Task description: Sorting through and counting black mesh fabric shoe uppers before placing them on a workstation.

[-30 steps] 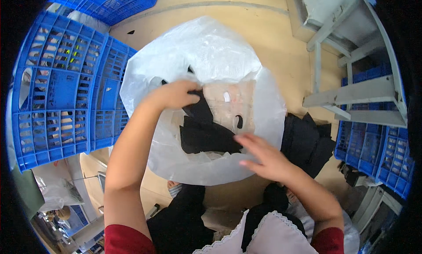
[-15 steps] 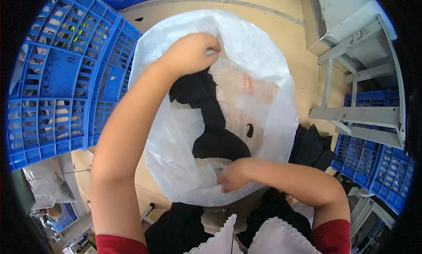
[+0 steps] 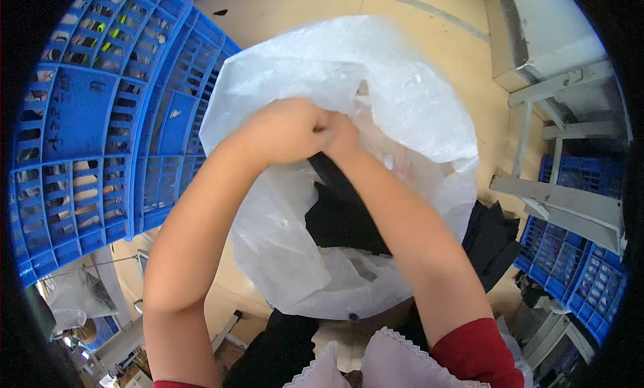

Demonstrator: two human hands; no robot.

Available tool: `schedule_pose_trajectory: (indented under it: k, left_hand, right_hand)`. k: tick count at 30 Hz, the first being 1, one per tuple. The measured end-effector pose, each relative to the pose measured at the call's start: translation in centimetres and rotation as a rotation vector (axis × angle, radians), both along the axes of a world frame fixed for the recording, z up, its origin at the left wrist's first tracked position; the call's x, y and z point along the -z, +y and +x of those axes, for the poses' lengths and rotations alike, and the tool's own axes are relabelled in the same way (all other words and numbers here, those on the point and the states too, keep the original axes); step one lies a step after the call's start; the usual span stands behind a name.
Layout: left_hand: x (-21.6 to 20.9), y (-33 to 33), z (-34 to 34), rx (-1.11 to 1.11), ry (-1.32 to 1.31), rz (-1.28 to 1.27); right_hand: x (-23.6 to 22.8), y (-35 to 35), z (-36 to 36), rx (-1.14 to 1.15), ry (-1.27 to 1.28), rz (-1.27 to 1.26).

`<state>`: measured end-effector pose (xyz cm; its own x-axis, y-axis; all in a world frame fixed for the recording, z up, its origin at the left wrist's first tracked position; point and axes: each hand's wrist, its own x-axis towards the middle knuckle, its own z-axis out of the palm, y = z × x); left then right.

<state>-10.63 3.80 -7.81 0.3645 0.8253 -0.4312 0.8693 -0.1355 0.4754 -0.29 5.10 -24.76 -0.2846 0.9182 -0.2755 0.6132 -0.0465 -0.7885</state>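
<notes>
A large white plastic sack (image 3: 422, 106) stands with its mouth spread wide in front of me. Inside lie black cloth pieces (image 3: 339, 217). Over the sack's mouth my two hands meet. My left hand (image 3: 288, 130) is closed, its fingers curled inward. Pressed against it is my right hand (image 3: 341, 138), also closed, its fingertips partly hidden and slightly blurred. Whatever is between the fingers cannot be made out. A black strip of cloth shows just beneath the hands, but whether they hold it is unclear.
Tall blue plastic crates (image 3: 80, 113) with filled contents stand close on the left. To the right are a pale metal frame (image 3: 557, 197), more blue crates (image 3: 557, 254) and a pile of black cloth (image 3: 493, 237) beside the sack. Pale floor (image 3: 282, 19) surrounds it.
My right hand has moved from the sack's near rim up to my left hand. My left hand has come down slightly toward me. The sack's rim has folded inward and covers more of the contents.
</notes>
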Motion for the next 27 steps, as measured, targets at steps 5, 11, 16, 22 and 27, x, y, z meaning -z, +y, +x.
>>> schedule_pose_trajectory:
  k: [5, 11, 16, 22, 27]
  left_hand:
    - [4.8, -3.3, -5.7, -0.170, 0.472, -0.101]
    - [4.8, -3.2, -3.5, -1.165, -0.454, -0.197]
    - [6.4, -4.9, -3.2, -1.076, -0.780, -0.454]
    - [4.3, -8.0, -3.6, -1.108, -0.704, -0.557]
    - [2.9, -12.4, -4.4, -1.280, -0.947, -0.607]
  right_hand:
    - [-6.2, 2.4, 3.1, -0.089, 0.317, -0.351]
    - [-10.4, 0.8, 4.0, -0.649, 0.424, -0.483]
    - [-10.4, 0.4, 4.0, -0.778, 0.393, -0.530]
    - [-5.3, 2.9, 6.5, -0.395, 0.176, 0.052]
    - [-5.2, -2.3, 4.8, -0.601, -0.266, 0.146]
